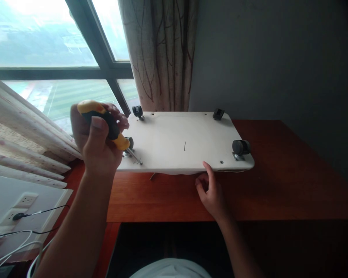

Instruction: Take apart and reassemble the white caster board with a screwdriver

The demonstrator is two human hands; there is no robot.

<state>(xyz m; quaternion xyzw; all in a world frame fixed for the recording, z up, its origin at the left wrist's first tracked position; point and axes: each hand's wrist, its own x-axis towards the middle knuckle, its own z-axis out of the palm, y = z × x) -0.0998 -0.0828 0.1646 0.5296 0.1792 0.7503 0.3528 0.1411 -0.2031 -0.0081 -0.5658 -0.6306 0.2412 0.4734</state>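
My left hand (97, 135) is wrapped round the yellow and black handle of a screwdriver (113, 127). Its metal shaft slants down to the right, and the tip is at a screw near the front left corner of a white board (168, 143). Black caster wheels are fixed near the board's corners, one at the back left (137, 111), one at the back right (218, 114) and one at the front right (241, 147). The front left caster (129, 143) is partly hidden behind the screwdriver. My right hand (211, 189) has its index finger stretched onto the board's front edge, other fingers curled, holding nothing.
Beneath the board is a reddish wooden table (162, 200). A window (40, 34) and curtains (162, 54) stand behind and to the left. Sockets (26, 200) and cables (14, 251) are at the lower left. A grey wall (263, 58) rises behind.
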